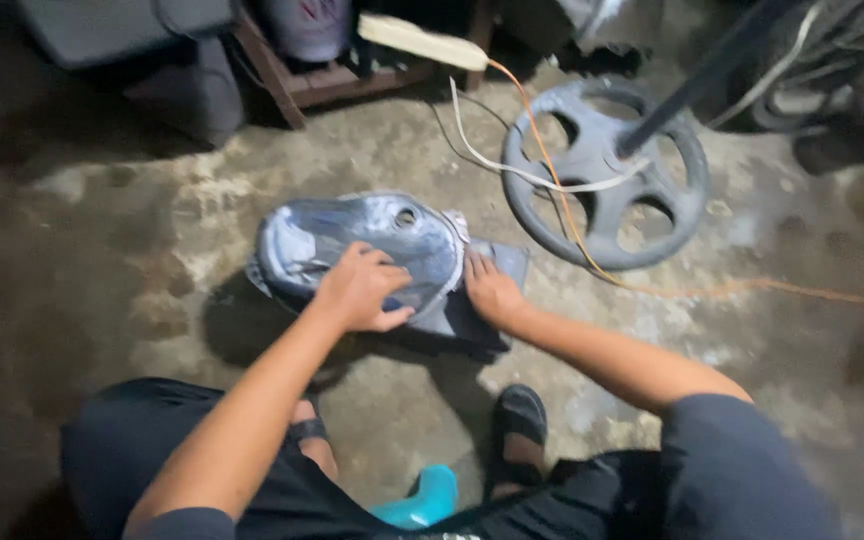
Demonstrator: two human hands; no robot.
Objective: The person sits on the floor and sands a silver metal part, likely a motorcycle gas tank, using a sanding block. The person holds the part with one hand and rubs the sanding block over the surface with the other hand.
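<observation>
Much of the scene is dim and slightly blurred, so the dark shapes along the top edge are hard to identify, and the person's own body is cut off at the bottom. A dull grey-blue, rounded metal motorcycle fuel tank [352,245] with a small round filler hole lies on the stained concrete floor [102,250], its near side hidden by the left hand [360,288], which rests flat on it with fingers spread. The right hand [490,290] presses on the tank's narrow rear end, fingers extended; what lies under its palm cannot be made out. Just beyond sits a grey spoked wheel-shaped stand base [604,175] with a dark pole, crossed by an orange wire [562,200] and a white cable [512,170]. A teal plastic object [422,500] shows between the sandalled feet.
</observation>
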